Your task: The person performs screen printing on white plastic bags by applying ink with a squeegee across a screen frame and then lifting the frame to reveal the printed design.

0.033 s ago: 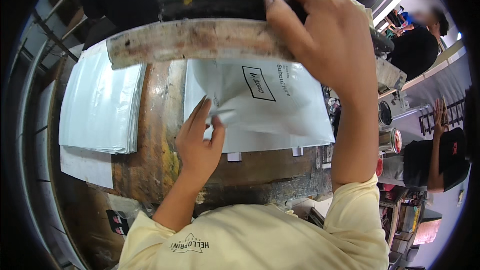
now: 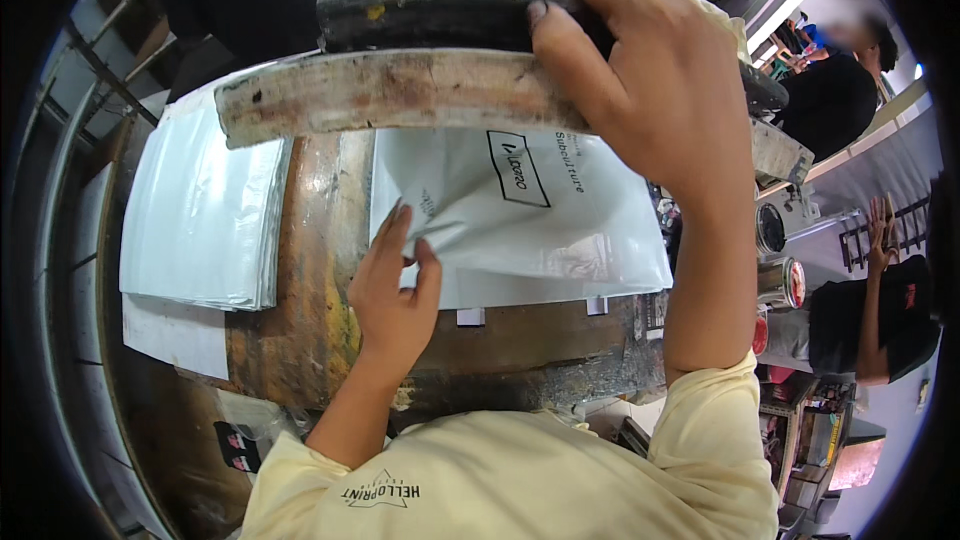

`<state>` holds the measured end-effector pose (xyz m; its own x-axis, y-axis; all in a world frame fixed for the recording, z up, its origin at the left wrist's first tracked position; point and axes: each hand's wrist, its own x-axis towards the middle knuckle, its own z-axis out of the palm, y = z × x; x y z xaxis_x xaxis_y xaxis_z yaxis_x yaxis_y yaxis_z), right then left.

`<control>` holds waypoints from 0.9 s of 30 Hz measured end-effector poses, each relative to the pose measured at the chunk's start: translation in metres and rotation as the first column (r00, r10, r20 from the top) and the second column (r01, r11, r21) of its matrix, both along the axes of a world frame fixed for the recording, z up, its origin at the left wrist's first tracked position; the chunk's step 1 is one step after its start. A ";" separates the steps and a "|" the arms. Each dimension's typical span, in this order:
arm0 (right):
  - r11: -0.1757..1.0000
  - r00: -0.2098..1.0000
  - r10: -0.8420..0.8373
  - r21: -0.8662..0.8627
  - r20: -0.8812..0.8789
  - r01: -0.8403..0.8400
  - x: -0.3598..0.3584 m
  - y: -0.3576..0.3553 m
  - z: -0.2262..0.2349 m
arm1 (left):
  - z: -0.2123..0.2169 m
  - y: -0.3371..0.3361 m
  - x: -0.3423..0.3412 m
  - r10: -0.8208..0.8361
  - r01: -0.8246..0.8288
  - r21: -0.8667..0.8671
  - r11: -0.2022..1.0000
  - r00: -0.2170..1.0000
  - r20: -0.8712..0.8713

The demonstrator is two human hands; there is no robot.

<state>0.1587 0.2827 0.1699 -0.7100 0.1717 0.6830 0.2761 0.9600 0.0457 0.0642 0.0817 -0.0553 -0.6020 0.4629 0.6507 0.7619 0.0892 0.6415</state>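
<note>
My right hand (image 2: 665, 85) grips a wooden printing frame (image 2: 390, 90) and its black bar (image 2: 430, 18), thumb across the bar. The frame is tilted up above the table. Below it lies a white plastic bag (image 2: 590, 225) with black print, partly hidden by the frame. My left hand (image 2: 395, 290) is at the bag's left part, thumb and fingers pinching the plastic. Creases in the bag run out from those fingertips. A stack of white plastic bags (image 2: 195, 215) lies left of the bag.
The stained wooden table (image 2: 310, 290) carries everything. Open cans (image 2: 785, 280) stand at the right. Beyond the table are people in dark shirts (image 2: 245, 0), and another person (image 2: 865, 320) is at the right. A metal rail (image 2: 60, 240) curves along the left.
My left hand has moved slightly left, and the pinched bag shifts and creases with it. The frame in my right hand sits a little lower in view.
</note>
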 end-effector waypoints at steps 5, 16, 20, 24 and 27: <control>0.997 1.000 -0.026 -0.069 0.011 0.026 0.002 0.004 -0.006 | 0.008 -0.051 -0.048 0.062 -0.090 0.019 0.996 0.807 0.587; 0.997 0.998 -0.046 -0.058 -0.039 0.044 -0.005 -0.002 -0.007 | 0.020 -0.217 -0.350 0.142 -0.032 -0.186 0.982 0.776 0.614; 0.996 0.995 -0.087 -0.037 -0.054 0.085 -0.005 -0.005 -0.009 | 0.006 -0.271 -0.472 0.364 -0.130 -0.436 0.891 0.778 0.512; 0.990 0.996 -0.086 -0.115 -0.032 0.082 -0.002 -0.009 -0.010 | 0.004 -0.268 -0.516 0.640 -0.534 -0.644 0.548 0.763 -0.088; 0.991 0.995 -0.084 -0.106 -0.050 0.079 -0.001 -0.012 -0.011 | 0.028 -0.201 -0.433 0.638 -0.699 -0.563 0.442 0.686 -0.351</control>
<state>0.1579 0.2711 0.1586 -0.6534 0.2996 0.6952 0.3530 0.9330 -0.0702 -0.3685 -0.1197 -0.0274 -0.8690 0.2309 0.4377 0.3291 0.9302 0.1628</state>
